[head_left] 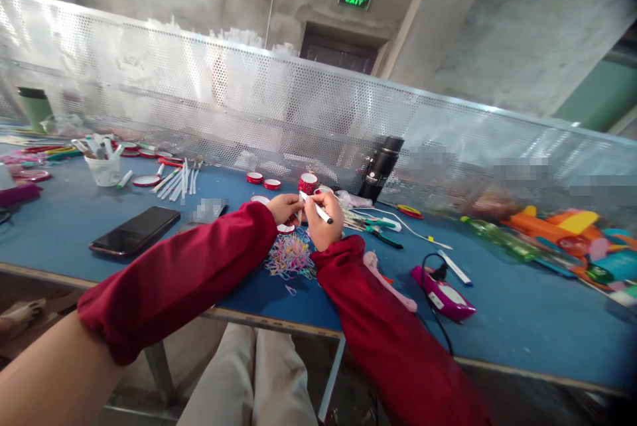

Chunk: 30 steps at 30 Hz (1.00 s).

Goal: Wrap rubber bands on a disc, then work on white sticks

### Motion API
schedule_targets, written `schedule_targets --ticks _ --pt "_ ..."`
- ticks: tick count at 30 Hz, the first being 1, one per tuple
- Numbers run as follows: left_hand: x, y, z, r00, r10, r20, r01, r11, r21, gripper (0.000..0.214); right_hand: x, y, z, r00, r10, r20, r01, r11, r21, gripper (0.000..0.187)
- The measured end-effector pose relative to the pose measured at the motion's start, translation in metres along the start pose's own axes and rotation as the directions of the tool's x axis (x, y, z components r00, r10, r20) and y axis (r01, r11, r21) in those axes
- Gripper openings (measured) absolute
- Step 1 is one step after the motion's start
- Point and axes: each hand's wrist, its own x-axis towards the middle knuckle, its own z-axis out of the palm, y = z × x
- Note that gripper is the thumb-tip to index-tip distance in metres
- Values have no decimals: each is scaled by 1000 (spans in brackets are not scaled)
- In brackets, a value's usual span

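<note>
Currently right hand [328, 223] holds marker [321, 211], left hand [284, 209] beside.

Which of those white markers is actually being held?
The white marker with the black end, gripped in the person's right hand, unlike the markers in the white cup and the green-ended marker lying beside it.

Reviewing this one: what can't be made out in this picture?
All in the head view:
Whether the left hand holds anything: too small, partly hidden by the right hand.
The upper-left end of the white pen: too small between the hands.
Lettering on the black bottle: too small.
The rest of the purple object: cut off by the left edge.
</note>
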Motion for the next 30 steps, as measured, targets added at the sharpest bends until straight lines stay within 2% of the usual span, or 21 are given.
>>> schedule_targets --ticks 9,14,19,23,30 --pt "0 1 0 1000 -8 8 7 1000 10 19 0 -3 -2 1000 2 -3 -2 1000 -11 16" --pt "-1 1 0 1000 10 16 -10 1000 -9 20 1 -4 -2 999 13 -47 -13 1000 2 15" --pt "1 -1 -1 1000 11 8 -11 1000 13 20 1 -3 -2 1000 12 -12 -12 1000 -4 15" --pt "5 -5 -3 999 25 28 -25 1000 -8 18 2 -3 -3 998 17 -64 -19 1000 -24 16" --pt "4 -4 -3 1000 10 20 -9 999 -34 19 2 -5 -3 999 5 -50 -6 1000 -12 15"
